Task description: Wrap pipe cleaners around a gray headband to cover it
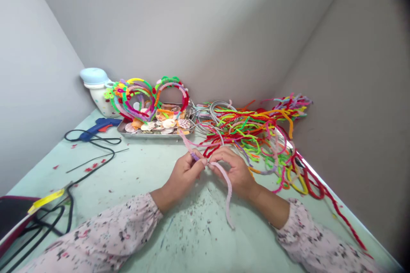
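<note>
Both hands meet over the middle of the table. My left hand (pixel 187 169) is closed on a strip wrapped in pink and purple pipe cleaner, whose pink end sticks up toward the tray. Opposite it, my right hand (pixel 233 171) pinches a pale pink pipe cleaner (pixel 228 192) near the point where it meets the strip. The loose tail of that pipe cleaner curves down toward me over the tabletop. My fingers hide how the two pieces join.
A metal tray (pixel 153 135) of seashells stands behind, with colourful wrapped headbands (pixel 171 81) on it. Left are a white bottle (pixel 101 94), a blue glue gun (pixel 96 128) and its black cord (pixel 109 158). A tangled heap of pipe cleaners (pixel 256 130) lies right.
</note>
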Action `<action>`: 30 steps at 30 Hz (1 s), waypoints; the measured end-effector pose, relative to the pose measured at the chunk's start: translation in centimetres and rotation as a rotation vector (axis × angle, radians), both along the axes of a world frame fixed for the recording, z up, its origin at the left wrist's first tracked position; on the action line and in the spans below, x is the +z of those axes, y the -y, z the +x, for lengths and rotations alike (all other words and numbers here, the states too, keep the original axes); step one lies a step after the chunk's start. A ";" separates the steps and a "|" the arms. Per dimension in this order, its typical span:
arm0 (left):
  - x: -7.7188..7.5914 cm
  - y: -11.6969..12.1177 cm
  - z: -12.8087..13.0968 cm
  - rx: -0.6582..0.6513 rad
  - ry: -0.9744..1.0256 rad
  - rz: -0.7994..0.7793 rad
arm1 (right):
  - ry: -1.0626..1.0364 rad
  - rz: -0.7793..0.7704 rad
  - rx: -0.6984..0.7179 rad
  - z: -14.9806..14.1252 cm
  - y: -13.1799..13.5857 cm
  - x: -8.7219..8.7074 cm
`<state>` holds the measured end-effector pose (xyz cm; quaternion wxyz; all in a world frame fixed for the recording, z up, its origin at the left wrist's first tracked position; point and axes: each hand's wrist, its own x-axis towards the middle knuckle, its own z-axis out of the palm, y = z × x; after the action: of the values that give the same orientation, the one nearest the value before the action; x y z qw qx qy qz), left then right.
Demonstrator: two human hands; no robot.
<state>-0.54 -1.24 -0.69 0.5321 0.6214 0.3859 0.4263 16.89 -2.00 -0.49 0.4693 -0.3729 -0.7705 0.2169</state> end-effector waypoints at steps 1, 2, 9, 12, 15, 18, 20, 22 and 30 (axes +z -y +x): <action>0.1 0.0 0.0 0.003 -0.006 0.003 | 0.001 -0.008 0.004 0.0 0.0 0.0; 0.2 0.1 0.0 0.002 -0.017 0.006 | 0.002 -0.011 0.006 0.0 0.0 0.0; -0.1 0.0 0.2 0.049 -0.176 0.039 | 0.032 0.051 -0.013 0.2 -0.2 -0.2; -0.4 -0.2 0.2 0.037 -0.151 -0.013 | 0.052 0.050 -0.015 0.1 -0.2 -0.1; -0.5 -0.3 0.2 0.043 -0.117 -0.036 | 0.059 0.044 -0.018 0.1 -0.2 -0.1; -0.5 -0.3 0.2 0.048 -0.102 -0.038 | 0.064 0.038 -0.014 0.1 -0.2 -0.2; -0.6 -0.3 0.1 0.046 -0.098 -0.030 | 0.063 0.036 -0.010 0.1 -0.2 -0.2; -0.7 -0.2 0.1 0.040 -0.103 -0.017 | 0.064 0.025 -0.008 0.1 -0.2 -0.2; -0.3 0.0 0.1 0.023 -0.141 0.054 | 0.079 -0.004 0.024 0.2 -0.1 0.1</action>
<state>-0.39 -1.19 -0.97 0.4817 0.6597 0.4177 0.3978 17.08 -1.90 -0.43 0.4353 -0.3727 -0.7923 0.2093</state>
